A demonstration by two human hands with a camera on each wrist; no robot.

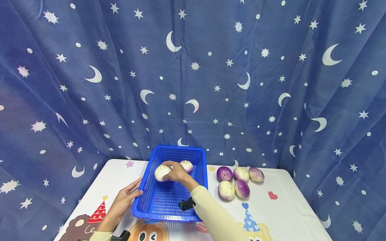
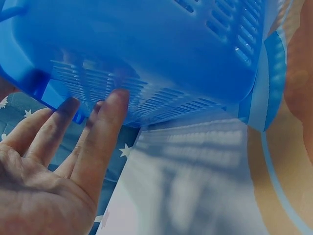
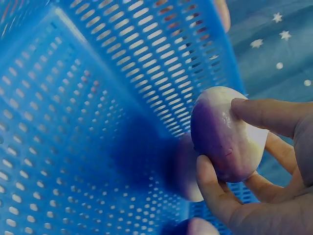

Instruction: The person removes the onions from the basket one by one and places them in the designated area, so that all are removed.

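Note:
A purple-and-white turnip [image 3: 227, 134] is pinched between the thumb and fingers of my right hand [image 1: 178, 172], above the floor of the blue plastic basket [image 1: 169, 204]. Another turnip [image 1: 186, 166] lies inside at the basket's far end. The right wrist view shows a turnip [image 3: 188, 169] partly hidden behind the held one, and part of one more [image 3: 201, 227] at the bottom edge. My left hand [image 1: 122, 201] is at the basket's left side. Its fingers [image 2: 100, 139] extend along the outer wall, fairly straight, with the thumb near the rim.
To the right of the basket, several turnips [image 1: 226, 190] sit grouped on the white printed tablecloth [image 1: 289, 207]. A blue curtain [image 1: 193, 83] with stars and moons hangs behind the table. Black straps [image 1: 187, 204] are on both wrists.

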